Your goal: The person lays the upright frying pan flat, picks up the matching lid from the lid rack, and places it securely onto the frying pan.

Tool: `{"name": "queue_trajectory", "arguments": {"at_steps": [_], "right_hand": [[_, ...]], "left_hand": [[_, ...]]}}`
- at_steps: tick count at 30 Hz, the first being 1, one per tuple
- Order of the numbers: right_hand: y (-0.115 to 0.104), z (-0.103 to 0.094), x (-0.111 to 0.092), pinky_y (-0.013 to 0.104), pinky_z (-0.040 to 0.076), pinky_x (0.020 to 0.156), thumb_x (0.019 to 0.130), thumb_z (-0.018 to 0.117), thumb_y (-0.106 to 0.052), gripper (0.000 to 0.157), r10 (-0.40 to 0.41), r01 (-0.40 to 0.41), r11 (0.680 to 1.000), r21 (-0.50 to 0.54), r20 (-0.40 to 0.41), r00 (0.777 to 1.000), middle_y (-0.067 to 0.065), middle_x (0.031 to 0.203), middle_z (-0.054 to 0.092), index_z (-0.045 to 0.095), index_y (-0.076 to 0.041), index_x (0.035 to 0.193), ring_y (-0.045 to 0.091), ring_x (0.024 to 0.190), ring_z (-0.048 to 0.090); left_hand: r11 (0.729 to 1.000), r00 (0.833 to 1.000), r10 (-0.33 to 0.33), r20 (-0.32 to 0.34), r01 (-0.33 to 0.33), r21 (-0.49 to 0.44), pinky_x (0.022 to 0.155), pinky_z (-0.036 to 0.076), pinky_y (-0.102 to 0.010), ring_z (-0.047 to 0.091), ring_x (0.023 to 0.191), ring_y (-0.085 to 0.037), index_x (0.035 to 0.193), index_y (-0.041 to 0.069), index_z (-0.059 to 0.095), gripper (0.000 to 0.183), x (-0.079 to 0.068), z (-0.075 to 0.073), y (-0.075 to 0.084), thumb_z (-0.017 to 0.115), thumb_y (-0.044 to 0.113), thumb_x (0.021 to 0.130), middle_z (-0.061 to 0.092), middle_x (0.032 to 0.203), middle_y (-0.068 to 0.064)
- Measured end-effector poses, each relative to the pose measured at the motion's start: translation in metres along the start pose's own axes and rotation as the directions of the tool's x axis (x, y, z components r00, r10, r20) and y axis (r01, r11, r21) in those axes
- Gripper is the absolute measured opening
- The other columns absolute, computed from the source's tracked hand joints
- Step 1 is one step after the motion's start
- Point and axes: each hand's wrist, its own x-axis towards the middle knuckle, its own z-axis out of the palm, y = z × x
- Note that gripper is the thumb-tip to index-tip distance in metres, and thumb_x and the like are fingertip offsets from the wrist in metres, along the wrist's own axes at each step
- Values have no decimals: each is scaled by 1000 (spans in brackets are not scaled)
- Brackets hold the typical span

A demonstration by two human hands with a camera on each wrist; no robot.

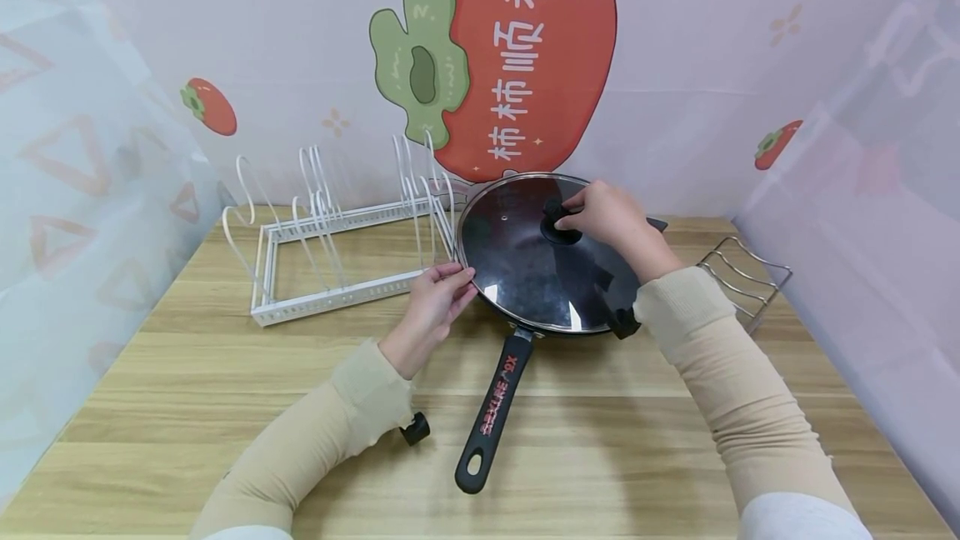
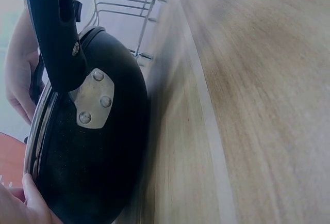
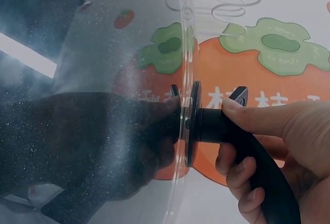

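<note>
A black frying pan (image 1: 498,407) stands on the wooden table, its long handle pointing toward me. Its clear glass lid (image 1: 517,248) has a metal rim and covers the pan. My right hand (image 1: 611,219) grips the lid's black knob (image 1: 553,211); the right wrist view shows thumb and fingers (image 3: 252,115) around this knob. At the left edge of pan and lid, my left hand (image 1: 438,294) rests its fingertips right at the rim. From the side, the left wrist view shows a fingertip (image 2: 32,185) against the metal rim, above the pan's dark wall (image 2: 108,162).
A white wire rack (image 1: 330,298) with tall looped dividers stands left of the pan, close to its rim. To the right is a small metal wire rack (image 1: 742,273), partly behind my right sleeve. A printed cloth (image 1: 675,90) hangs behind the table (image 1: 405,490).
</note>
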Motion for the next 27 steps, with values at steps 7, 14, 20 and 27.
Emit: {"name": "queue_trajectory", "arguments": {"at_steps": [7,14,20,27], "right_hand": [[-1,0,0,51,48,92,95,74,-26,45,-5,5,1000,5,9,1000,19,122,70,68,-1,132,37,120,58],[-1,1,1,52,48,93,96,74,-26,45,-4,3,1000,16,17,1000,19,122,70,68,-1,132,37,120,58],[0,1,1,51,49,92,95,74,-25,44,-8,7,1000,22,11,1000,20,120,71,68,-1,131,37,118,58],[0,3,1,52,49,91,95,74,-26,44,-10,10,1000,20,2,1000,20,120,71,69,0,130,37,115,59]], "left_hand": [[1000,1000,-3,6,3,2,68,58,-19,61,66,-9,103,2,56,16,-2,-1,0,65,-9,95,62,85,-3],[1000,1000,-16,6,16,2,68,58,-20,62,64,-9,95,1,58,14,-2,-2,0,63,-12,95,63,82,-3],[999,999,-37,13,38,-12,68,58,-21,62,64,-10,96,2,58,15,1,-3,2,62,-12,95,64,81,-3],[998,998,-64,17,65,-21,66,59,-22,63,63,-11,93,1,58,16,3,-5,2,61,-14,95,64,79,-4]]}}
